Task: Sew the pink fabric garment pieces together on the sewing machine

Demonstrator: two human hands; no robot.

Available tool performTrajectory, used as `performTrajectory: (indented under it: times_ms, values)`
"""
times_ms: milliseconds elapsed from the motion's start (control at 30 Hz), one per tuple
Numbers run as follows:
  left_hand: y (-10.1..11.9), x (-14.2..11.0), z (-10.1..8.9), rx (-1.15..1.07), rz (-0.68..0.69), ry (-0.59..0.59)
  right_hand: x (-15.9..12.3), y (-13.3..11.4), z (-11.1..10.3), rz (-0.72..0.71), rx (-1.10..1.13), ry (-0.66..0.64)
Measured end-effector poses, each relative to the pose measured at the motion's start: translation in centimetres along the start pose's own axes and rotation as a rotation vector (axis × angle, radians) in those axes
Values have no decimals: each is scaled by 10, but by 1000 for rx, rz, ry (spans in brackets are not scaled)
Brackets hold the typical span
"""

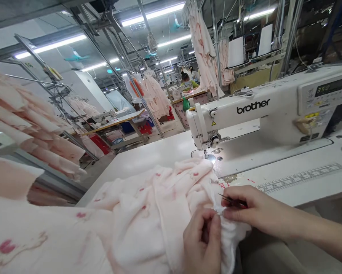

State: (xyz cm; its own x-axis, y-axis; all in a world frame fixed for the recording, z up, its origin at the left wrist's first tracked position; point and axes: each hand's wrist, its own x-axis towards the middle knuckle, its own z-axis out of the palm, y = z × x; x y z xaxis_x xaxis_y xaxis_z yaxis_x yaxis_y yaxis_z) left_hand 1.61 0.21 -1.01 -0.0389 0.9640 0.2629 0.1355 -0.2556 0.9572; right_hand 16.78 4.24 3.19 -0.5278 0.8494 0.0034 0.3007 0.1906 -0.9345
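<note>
Pale pink fabric (148, 205) printed with small red motifs lies bunched over the front of the sewing table and runs off to the left. My left hand (202, 239) is closed, thumb and forefinger pinching the fabric's whitish seam edge. Just right of it, my right hand (251, 209) is closed around thread snips (230, 199), their dark pointed blades facing left; a bit of red shows among the fingers. Its fingertips touch the same edge. Beyond the hands stands a white sewing machine (245, 114), its lit needle area over the fabric's far end.
A printed ruler (302, 178) runs along the table's right front. Hanging pink garment pieces (31, 118) crowd the left, and more hang behind the machine. White thread cones (236, 52) stand at the back right. A person (186, 80) sits at a distant machine.
</note>
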Motion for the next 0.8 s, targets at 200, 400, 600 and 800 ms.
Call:
performTrajectory:
  times_ms: [200, 400, 600, 800]
  values:
    - [12, 8, -10, 78, -217, -242, -8, -1, 2, -27, -133, -49]
    - [30, 13, -18, -75, -338, -450, -13, -6, 3, 17, 2, -148]
    - [15, 0, -8, -893, -510, -242, -8, 2, 34, 97, 878, -79]
    - [5, -4, 3, -883, -465, -98, -5, 15, 62, 5, 1250, 146]
